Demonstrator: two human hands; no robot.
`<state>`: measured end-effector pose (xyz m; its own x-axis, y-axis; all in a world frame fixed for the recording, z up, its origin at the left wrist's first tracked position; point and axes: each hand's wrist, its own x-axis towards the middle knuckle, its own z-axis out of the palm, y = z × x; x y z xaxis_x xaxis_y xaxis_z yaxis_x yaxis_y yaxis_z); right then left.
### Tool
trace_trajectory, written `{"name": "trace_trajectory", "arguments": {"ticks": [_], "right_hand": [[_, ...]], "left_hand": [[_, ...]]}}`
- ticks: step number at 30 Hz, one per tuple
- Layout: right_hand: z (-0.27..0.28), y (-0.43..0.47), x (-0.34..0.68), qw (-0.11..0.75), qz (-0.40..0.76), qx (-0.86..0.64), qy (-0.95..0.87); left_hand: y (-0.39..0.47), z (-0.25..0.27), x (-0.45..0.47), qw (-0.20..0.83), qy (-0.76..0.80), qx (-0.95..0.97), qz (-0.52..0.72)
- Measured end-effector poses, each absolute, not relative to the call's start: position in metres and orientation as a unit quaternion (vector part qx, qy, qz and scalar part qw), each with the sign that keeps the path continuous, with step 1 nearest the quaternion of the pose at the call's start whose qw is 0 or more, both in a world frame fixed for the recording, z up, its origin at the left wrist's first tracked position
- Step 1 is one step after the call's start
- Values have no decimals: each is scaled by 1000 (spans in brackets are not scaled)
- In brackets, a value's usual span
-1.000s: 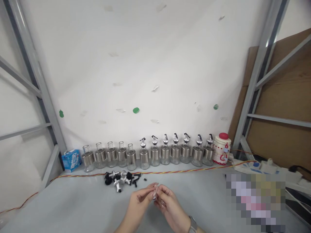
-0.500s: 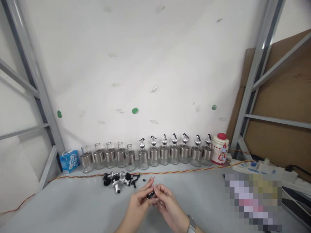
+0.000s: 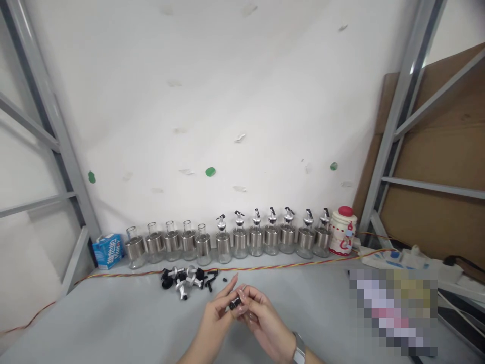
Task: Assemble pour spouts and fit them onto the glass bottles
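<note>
Above the near middle of the table, my left hand [image 3: 217, 312] and my right hand [image 3: 261, 311] meet around a small bottle pour spout [image 3: 235, 303]. Its black end shows between the fingers; the rest is covered. Both hands grip it, with one left finger pointing up and away. Left of the hands lies a heap of loose silver-and-black pour spouts [image 3: 184, 283], beside several small black levers [image 3: 210, 280]. A tiny black piece [image 3: 225, 279] rests just beyond my left fingers.
Along the wall stand open glass bottles [image 3: 172, 241] with metal sleeves, then bottles with spouts fitted [image 3: 272, 237]. A blue carton [image 3: 108, 252] is at the left end, a cream jar [image 3: 343, 235] at the right. A twisted cord [image 3: 265, 269] crosses in front. Power strips [image 3: 413, 263] lie far right.
Both hands stay in place around the pour spout. The fingers have shifted slightly, and a little more of its black end shows. The loose parts and bottles have not moved.
</note>
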<state>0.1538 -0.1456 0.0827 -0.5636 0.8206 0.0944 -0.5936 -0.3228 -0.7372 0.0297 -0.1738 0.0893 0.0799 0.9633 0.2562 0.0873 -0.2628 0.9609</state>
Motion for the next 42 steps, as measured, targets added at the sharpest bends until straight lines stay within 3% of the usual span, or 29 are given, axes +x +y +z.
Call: {"name": "trace_trajectory", "arguments": {"ticks": [20,33,42], "right_hand": [[89,-149,156,443,796,-182,-370],[88,-150,153,443,787,-218,-371],[88,-147,153,398,760,-244,-453]], "left_hand": [[-182,90,29,392,411,669,480],[-184,86,19,239,456,752,411],[-187,97,18,273,449,738,422]]}}
